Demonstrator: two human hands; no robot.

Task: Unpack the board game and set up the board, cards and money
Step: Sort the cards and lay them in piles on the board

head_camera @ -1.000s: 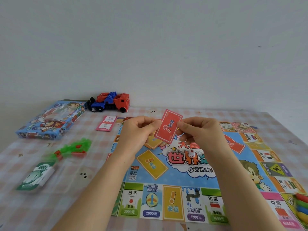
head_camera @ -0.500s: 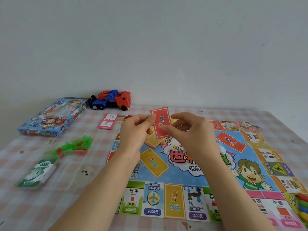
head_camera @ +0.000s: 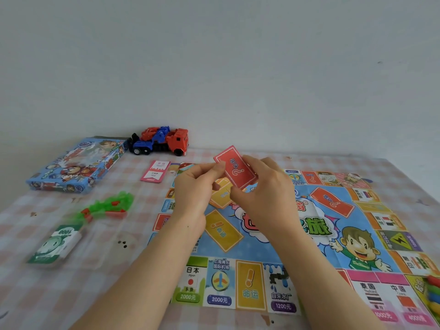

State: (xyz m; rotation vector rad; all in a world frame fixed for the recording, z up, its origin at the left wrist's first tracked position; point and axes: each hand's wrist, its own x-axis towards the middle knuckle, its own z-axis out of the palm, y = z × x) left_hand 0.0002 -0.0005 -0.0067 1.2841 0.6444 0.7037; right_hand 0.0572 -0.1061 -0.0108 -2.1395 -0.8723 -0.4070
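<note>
Both hands, left hand (head_camera: 195,189) and right hand (head_camera: 264,194), have turned the red card (head_camera: 235,170), fingers pinching it, toward the board (head_camera: 333,234) slot.

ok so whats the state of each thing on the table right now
red card: held up by both hands
left hand: pinching the card
right hand: gripping the card
board: unfolded flat
game box: closed, lying flat
money stack: flat beside the board
toy truck: upright by the wall
</note>
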